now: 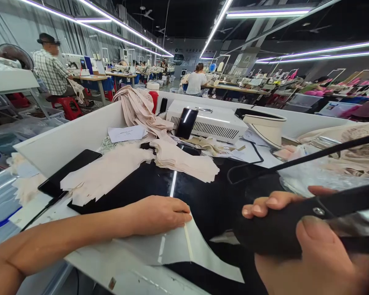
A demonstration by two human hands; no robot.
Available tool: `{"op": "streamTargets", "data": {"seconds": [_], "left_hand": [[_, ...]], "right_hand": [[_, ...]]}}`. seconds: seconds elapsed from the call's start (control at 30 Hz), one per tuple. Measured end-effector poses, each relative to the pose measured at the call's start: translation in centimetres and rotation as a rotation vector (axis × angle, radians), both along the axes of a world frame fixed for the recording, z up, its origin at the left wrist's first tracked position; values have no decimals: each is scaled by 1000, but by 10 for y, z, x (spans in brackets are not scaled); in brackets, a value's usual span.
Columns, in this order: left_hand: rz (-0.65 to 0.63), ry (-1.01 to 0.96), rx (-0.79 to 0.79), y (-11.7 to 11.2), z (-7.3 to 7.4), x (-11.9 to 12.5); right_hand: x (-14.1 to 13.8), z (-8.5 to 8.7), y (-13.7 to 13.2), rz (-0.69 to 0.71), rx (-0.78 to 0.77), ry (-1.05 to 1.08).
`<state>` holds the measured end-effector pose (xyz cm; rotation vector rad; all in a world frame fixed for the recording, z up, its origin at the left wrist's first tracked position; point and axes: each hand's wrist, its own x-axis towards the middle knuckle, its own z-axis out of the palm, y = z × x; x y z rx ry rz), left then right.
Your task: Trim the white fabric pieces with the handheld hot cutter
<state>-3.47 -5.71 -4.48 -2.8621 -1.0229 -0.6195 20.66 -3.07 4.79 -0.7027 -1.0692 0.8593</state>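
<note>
My left hand [162, 215] lies over a pale, thin curved fabric panel [207, 256], its fingers curled and pressed together at the top of a narrow cream strip [188, 241]. Strip and panel rest on a glossy black board [215, 205]. At the right, my right hand [322, 250] is wrapped around a black corded hand tool [270, 231] with a screw and a metal part; its exact kind is unclear. The tool hangs close to the camera, right of the panel. A small pale scrap [226, 237] shows beside it, partly hidden.
Stacks of cut beige pieces [184, 162] lie beyond my left hand. A phone [187, 123] leans on a white vented box [206, 119]. A black tablet-like device [69, 172] is at left. The tool's black cord [326, 151] crosses at right, above a plastic bag [313, 172].
</note>
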Motion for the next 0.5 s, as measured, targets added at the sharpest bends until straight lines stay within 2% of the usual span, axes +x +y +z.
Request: {"op": "streamTargets", "data": {"seconds": [0.1, 0.23, 0.37, 0.5], "left_hand": [[-1, -4, 30, -1, 0, 1], [-1, -12, 66, -2, 0, 1], [-3, -24, 60, -3, -1, 1], [-13, -21, 77, -2, -4, 1]], "right_hand": [[-22, 5, 15, -59, 6, 107], [-43, -6, 27, -48, 77, 89], [-47, -14, 33, -19, 114, 40], [-49, -17, 34, -12, 77, 80]]}}
